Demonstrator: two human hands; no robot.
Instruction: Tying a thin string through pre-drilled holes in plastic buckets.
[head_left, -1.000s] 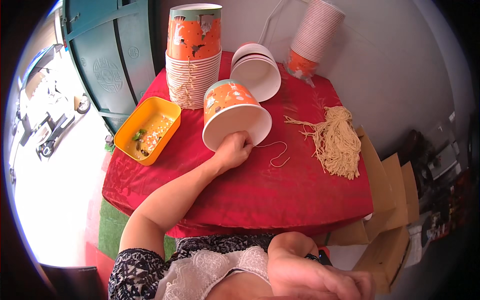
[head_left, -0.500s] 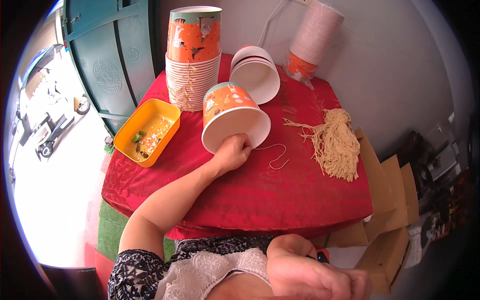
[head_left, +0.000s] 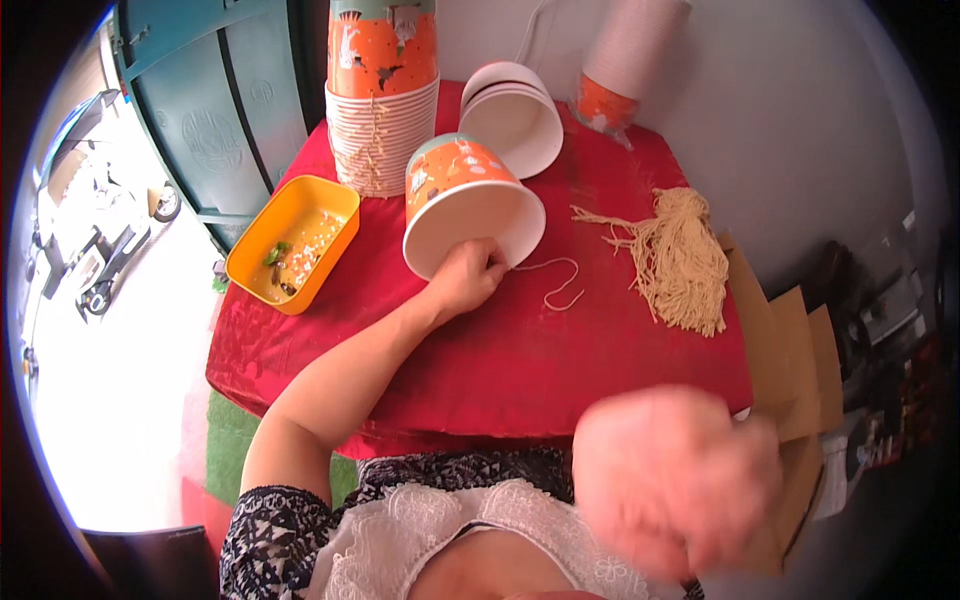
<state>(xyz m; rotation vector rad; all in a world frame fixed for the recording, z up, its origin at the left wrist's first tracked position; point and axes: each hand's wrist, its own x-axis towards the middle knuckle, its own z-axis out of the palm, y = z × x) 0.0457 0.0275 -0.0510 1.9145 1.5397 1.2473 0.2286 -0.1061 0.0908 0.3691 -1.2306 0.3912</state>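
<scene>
"At mid-table, left hand (head_left: 470, 277) closed on the tipped tub (head_left: 468, 208) by its rim — string (head_left: 577, 268) alongside!"

"Right hand (head_left: 672, 478)?"

"Blurred, can't tell."

"Steadying step, I'd judge — next calls for a firm grip."

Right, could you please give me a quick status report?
Left hand at lower rim of tipped orange-patterned paper bucket. Thin beige string trailing to the right. Right hand blurred, grip unclear. Only left hand crosses bucket's white mouth.
</scene>
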